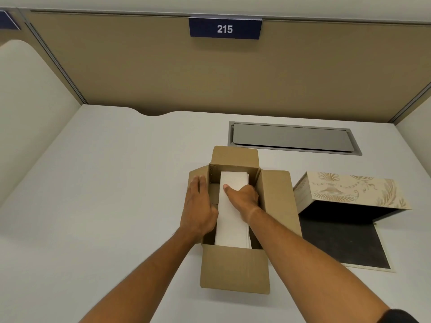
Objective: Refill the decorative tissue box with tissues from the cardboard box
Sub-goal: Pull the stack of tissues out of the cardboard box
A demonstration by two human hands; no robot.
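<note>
- Tissues (232, 213): a white stack standing inside the open cardboard box (235, 269).
- Right hand (242, 199) clamps the stack's top to lift it.
- Left hand (198, 206), spread flat, steadies the box wall.
- Decorative tissue box (349, 192) lies open just right, ready to receive.

The only readable text is the number "215", printed in white digits on a dark blue rectangular plastic sign (225, 28). The sign hangs from the top rail of the tan fabric-covered partition wall (163, 66) at the back of the white desk. A second dark blue sign (8, 19) sits at the far left edge of the view, cut off, with nothing legible on it.
</note>
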